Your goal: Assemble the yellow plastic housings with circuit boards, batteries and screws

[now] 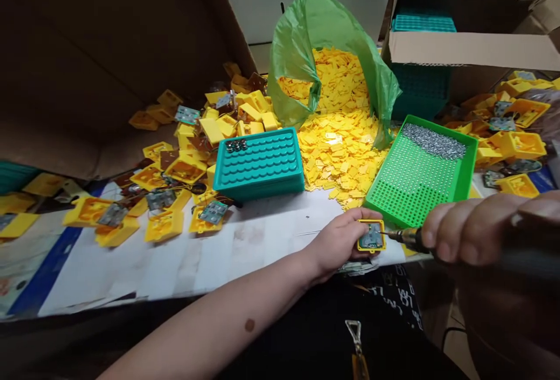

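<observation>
Head view: a small yellow rectangular plastic casing (371,250), with a green-grey circuit board (371,238) inside, is at the near edge of the white-covered worktop (258,251), right of its middle, gripped by the left hand (335,241); the right hand (464,231) is clamped on a dark-handled screwdriver (406,236), its thin tip directed at the board. By judgement, this unit has its board seated and its fastening under way; whether any screw is home cannot be told. Uncovered yellow plastic casings (186,168), several with boards lying loose, are heaped toward the worktop's left and right sides and appear to remain. Thin yellow plastic pieces (341,152) spill from a translucent green plastic bag (295,35) near the far edge; small silver metal parts (433,140) lie at the far end of a bright green perforated tray (471,164). Black print on a white carton (266,18) behind includes “CHUANGYE ROAD”, “DONGSHAN COUNTY” and “FUJIAN PROVINCE”; no brand is legible.
</observation>
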